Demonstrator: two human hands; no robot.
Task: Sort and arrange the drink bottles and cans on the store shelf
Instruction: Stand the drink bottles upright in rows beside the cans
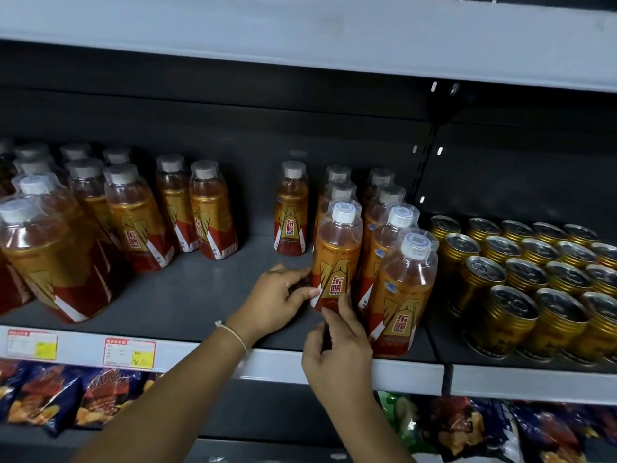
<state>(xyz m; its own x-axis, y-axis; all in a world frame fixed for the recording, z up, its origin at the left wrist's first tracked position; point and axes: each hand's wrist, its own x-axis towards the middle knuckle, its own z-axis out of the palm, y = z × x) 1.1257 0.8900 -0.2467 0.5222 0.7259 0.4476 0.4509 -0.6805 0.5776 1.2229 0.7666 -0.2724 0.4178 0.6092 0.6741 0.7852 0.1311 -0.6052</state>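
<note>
Carefully, both hands should turn the front bottle (337,259), just left of the gold cans (534,279), label forward, left hand (277,302) and right hand (337,349) fingers pinching its base.

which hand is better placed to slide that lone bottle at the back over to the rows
Left. The left hand lies beside the open shelf gap, below the lone bottle; the right hand sits nearer, in front of the held bottle.

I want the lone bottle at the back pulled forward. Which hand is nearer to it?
The left. The left hand is below and in front of the lone bottle, gripping the front bottle. The right hand sits lower, near the shelf edge.
</note>
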